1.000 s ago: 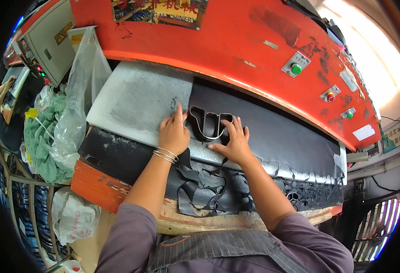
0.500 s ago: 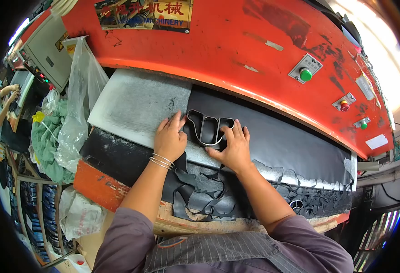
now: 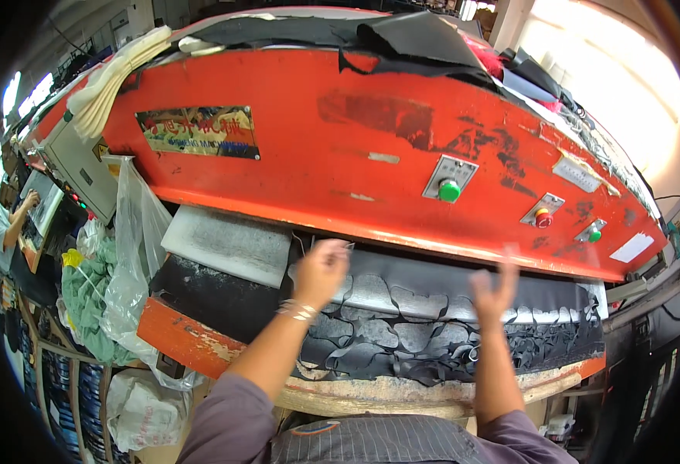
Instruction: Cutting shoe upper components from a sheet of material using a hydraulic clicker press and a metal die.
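Note:
My left hand point(image 3: 322, 272), two or three bangles at its wrist, is closed at the metal cutting die point(image 3: 300, 238), under the front edge of the red press. It covers most of the die; thin metal edges show on both sides of the knuckles. Over the right part of the sheet, my right hand point(image 3: 495, 292) is raised and smeared by motion, with fingers apart and nothing in them. The black sheet material point(image 3: 425, 272) lies on a pale cutting board point(image 3: 228, 243). Its near part is a web of cut-out holes drooping over the front edge.
The red press beam point(image 3: 293, 178) spans the far side, with a green button point(image 3: 449, 191) and a red knob point(image 3: 543, 219) on its face. Clear plastic sheeting point(image 3: 135, 232) and green cloth point(image 3: 92, 290) hang at left. Another person point(image 3: 3, 228) works at far left.
The view has tilted up, showing more of the press. The die has gone farther back toward the press with my left hand. My right hand has left it and swung right, and more cut-out web shows.

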Tool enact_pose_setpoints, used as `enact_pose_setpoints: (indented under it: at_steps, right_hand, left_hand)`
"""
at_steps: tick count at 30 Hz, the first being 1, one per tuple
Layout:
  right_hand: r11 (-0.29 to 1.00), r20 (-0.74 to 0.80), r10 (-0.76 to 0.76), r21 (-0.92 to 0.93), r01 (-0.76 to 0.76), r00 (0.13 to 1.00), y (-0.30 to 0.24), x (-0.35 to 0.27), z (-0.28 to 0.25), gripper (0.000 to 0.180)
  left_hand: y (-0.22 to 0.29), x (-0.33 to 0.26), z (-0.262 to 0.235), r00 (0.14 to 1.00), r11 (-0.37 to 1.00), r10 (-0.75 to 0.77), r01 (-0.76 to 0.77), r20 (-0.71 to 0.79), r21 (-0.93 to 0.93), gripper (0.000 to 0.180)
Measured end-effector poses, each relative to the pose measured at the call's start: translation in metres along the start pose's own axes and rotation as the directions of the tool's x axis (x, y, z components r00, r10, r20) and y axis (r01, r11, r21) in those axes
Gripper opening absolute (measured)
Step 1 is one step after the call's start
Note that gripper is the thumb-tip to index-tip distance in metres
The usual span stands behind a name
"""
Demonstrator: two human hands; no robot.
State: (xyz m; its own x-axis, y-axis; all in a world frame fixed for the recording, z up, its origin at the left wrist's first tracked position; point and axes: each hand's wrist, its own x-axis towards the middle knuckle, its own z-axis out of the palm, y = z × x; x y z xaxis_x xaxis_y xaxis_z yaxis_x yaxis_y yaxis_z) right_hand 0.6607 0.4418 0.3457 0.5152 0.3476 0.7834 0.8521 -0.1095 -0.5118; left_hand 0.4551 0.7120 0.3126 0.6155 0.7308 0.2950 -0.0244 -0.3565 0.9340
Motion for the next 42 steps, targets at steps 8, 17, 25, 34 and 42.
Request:
enact_pose_setpoints:
  at_steps: [8, 17, 25, 34, 42]
  right_hand:
    - [0.794, -0.680, 0.161, -0.341, -0.503, 0.715, 0.155, 0.152, -0.187, 0.082]
    - [0.885, -0.497, 0.361, -0.083, -0.458, 0.789, 0.087, 0.090, -0.207, 0.071]
    - [0.966, 0.103, -0.197, -0.150, 0.211, 0.975, -0.094, 0.101, -0.046, 0.027]
    - [0.571, 0.705, -0.704, 0.493, 0.657, 0.083, -0.169, 0.107, 0.182, 0.031]
    - [0.363, 0.620, -0.755, 0.667, 0.650, -0.214, -0.086, 0.070, 0.313, 0.017]
  left_hand:
    - [0.173, 0.080, 0.092, 0.846, 0.904, 0.378, -0.424, 0.375, 0.047, 0.034]
    - [0.133, -0.043, 0.007, 0.880, 0.931, 0.091, -0.242, 0.467, 0.275, 0.037]
    - [0.091, -0.193, -0.092, 0.915, 0.690, -0.083, -0.234, 0.395, 0.685, 0.028]
    - [0.108, -0.179, -0.081, 0.930, 0.648, -0.170, -0.144, 0.326, 0.748, 0.024]
    - [0.060, -0.140, -0.101, 0.866, 0.854, -0.229, -0.040, 0.445, 0.518, 0.026]
